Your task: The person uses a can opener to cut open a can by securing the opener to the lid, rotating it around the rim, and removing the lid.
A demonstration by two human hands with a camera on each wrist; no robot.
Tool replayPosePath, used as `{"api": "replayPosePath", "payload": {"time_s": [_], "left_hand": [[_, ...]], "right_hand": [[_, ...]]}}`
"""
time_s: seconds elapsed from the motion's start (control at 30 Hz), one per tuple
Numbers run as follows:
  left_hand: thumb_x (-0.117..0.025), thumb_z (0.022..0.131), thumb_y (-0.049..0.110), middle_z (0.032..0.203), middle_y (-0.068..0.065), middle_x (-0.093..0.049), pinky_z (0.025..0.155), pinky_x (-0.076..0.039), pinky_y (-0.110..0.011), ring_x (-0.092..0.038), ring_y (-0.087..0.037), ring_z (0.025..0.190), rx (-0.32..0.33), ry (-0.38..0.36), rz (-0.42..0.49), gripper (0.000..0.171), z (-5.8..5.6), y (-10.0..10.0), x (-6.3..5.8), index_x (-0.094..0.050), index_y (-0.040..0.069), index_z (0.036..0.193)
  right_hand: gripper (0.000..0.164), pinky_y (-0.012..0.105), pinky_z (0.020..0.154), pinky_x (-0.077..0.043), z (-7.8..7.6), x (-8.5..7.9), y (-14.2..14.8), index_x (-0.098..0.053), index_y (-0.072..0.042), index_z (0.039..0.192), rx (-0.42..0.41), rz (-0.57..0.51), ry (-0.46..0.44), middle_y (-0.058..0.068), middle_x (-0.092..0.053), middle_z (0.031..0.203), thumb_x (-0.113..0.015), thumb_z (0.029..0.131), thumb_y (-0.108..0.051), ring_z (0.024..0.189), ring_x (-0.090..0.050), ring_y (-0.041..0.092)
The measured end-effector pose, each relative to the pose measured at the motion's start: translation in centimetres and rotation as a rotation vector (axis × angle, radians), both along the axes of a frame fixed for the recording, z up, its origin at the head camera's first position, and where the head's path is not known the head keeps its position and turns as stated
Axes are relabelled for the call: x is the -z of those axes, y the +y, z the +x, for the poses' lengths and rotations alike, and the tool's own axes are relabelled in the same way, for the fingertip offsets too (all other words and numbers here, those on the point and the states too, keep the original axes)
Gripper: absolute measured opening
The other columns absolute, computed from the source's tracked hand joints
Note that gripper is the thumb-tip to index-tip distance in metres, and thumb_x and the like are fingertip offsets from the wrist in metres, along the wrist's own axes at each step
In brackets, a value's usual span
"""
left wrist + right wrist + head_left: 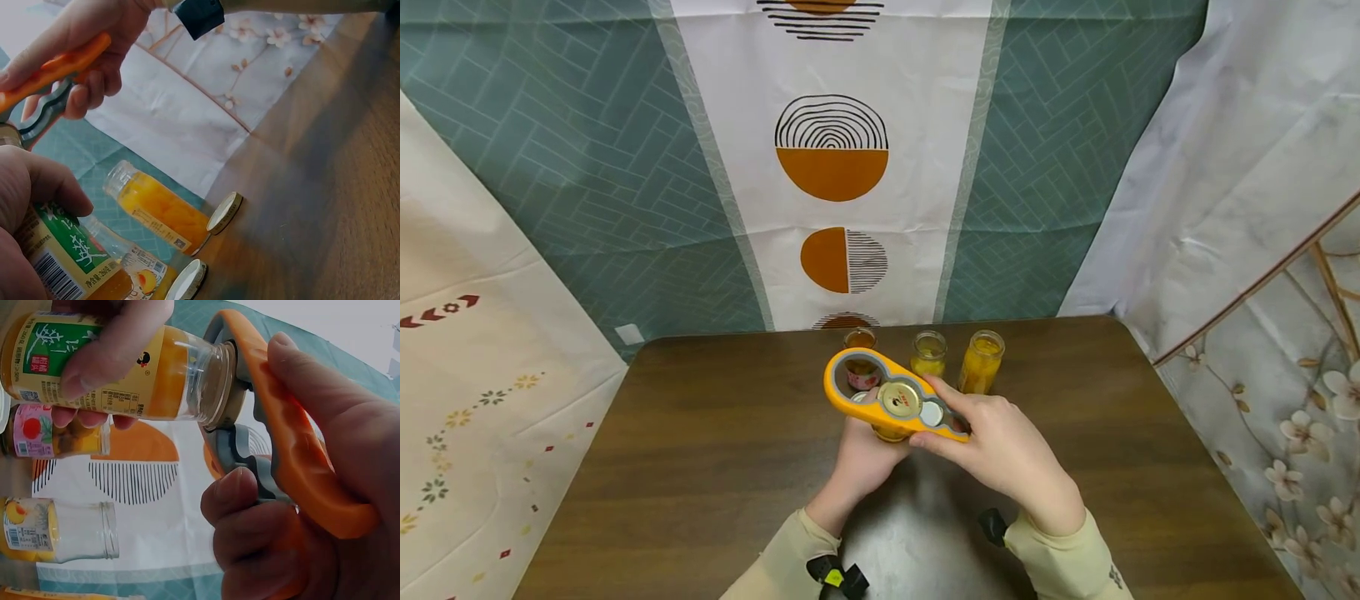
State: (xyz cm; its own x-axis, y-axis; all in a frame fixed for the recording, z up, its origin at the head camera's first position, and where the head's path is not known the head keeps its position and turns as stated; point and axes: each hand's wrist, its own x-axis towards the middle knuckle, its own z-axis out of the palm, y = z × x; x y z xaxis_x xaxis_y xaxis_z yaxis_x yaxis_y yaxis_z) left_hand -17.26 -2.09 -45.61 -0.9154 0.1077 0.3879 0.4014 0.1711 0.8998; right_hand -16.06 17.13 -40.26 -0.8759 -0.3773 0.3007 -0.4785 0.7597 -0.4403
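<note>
My left hand (pixel 865 458) grips a glass jar (pixel 172 378) of orange fruit with a yellow and green label. An orange and grey jar opener (pixel 281 419) sits around the jar's gold lid (pixel 900 400), which is on the jar's mouth. My right hand (pixel 1007 446) holds the narrow end of this opener, thumb along one edge and fingers curled beneath. In the right wrist view the jar lies sideways across the picture, its lid inside the opener's toothed hollow.
Behind the hands stand three lidless jars: one with a pink label (pixel 34 431), a peach-label jar (pixel 31 528) and a taller jar of orange fruit (pixel 982 362). Loose lids (pixel 225 212) lie near them on the brown table (pixel 715 433). A patterned curtain (pixel 887 67) hangs behind.
</note>
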Motion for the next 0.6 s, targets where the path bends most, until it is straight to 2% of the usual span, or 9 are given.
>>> {"api": "replayPosePath", "payload": {"time_s": [0.4,0.6], "left_hand": [[-0.089,0.068,0.005,0.112,-0.007,-0.065,0.093,-0.05,-0.048,-0.059,-0.016,0.104,0.048,0.005,-0.026,0.061,-0.07,-0.3,-0.02,-0.058,0.003,0.121],[-0.087,0.07,0.003,0.114,-0.006,-0.065,0.095,-0.049,-0.049,-0.059,-0.017,0.105,0.117,-0.002,-0.036,0.061,-0.09,-0.55,-0.2,-0.057,0.004,0.123]], "right_hand": [[0.078,0.026,0.048,-0.039,-0.05,-0.18,0.3,-0.051,-0.032,0.144,-0.014,0.091,0.109,-0.017,-0.041,0.058,-0.057,0.081,-0.077,0.051,-0.041,0.005],[0.079,0.025,0.049,-0.039,-0.01,-0.23,0.68,-0.052,-0.032,0.144,-0.037,0.095,0.131,-0.017,-0.041,0.059,-0.059,0.079,-0.077,0.052,-0.042,0.004]]}}
